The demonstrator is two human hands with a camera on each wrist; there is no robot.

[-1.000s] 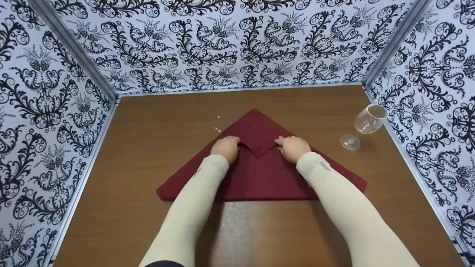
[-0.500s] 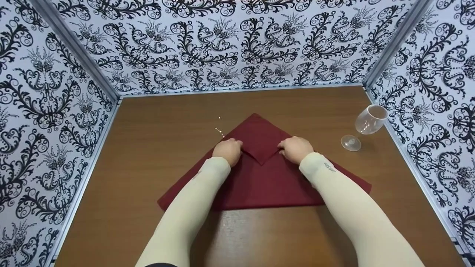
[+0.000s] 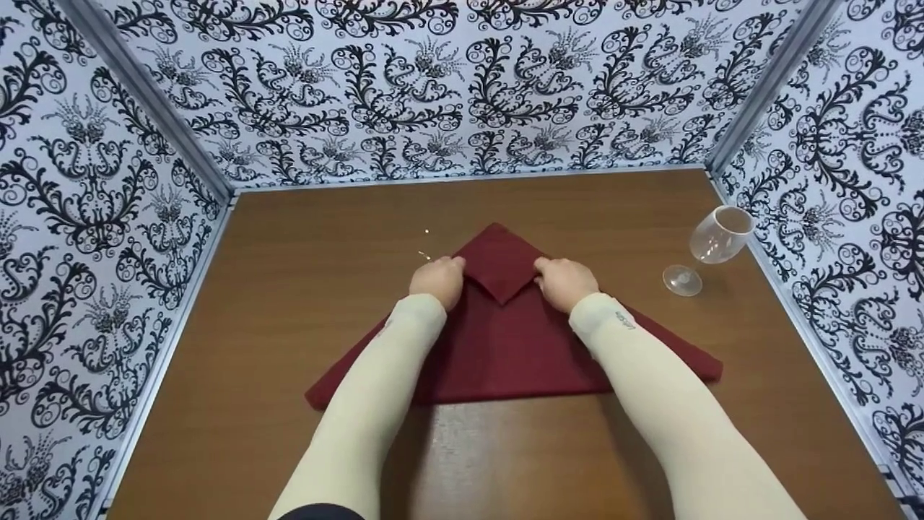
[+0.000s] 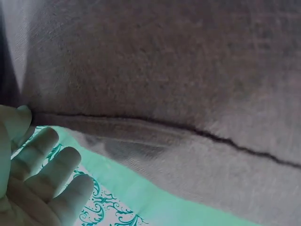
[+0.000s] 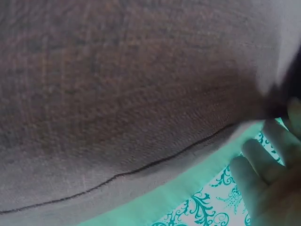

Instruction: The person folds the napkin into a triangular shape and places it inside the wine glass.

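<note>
A dark red cloth napkin (image 3: pixel 498 347) lies on the wooden table as a wide triangle, its long edge toward me. At the far end its tip is folded down into a diamond-shaped flap (image 3: pixel 500 263). My left hand (image 3: pixel 437 282) pinches the cloth at the left of this flap, and my right hand (image 3: pixel 567 283) pinches it at the right. In the left wrist view, thumb and index finger grip the hemmed cloth (image 4: pixel 141 70) while the other fingers (image 4: pixel 70 197) stay spread below. The right wrist view has cloth (image 5: pixel 131 84) filling most of it, with that hand at the right edge.
A clear stemmed glass (image 3: pixel 716 238) stands on the right side of the table (image 3: pixel 289 253). Small bright specks (image 3: pixel 424 254) show left of the cloth. Patterned black-and-white walls (image 3: pixel 433 87) enclose the back and both sides.
The hands and cloth first shifted slightly toward me. Since then both hands have moved a little away from me, still pinching the cloth, and the far part of the cloth looks narrower.
</note>
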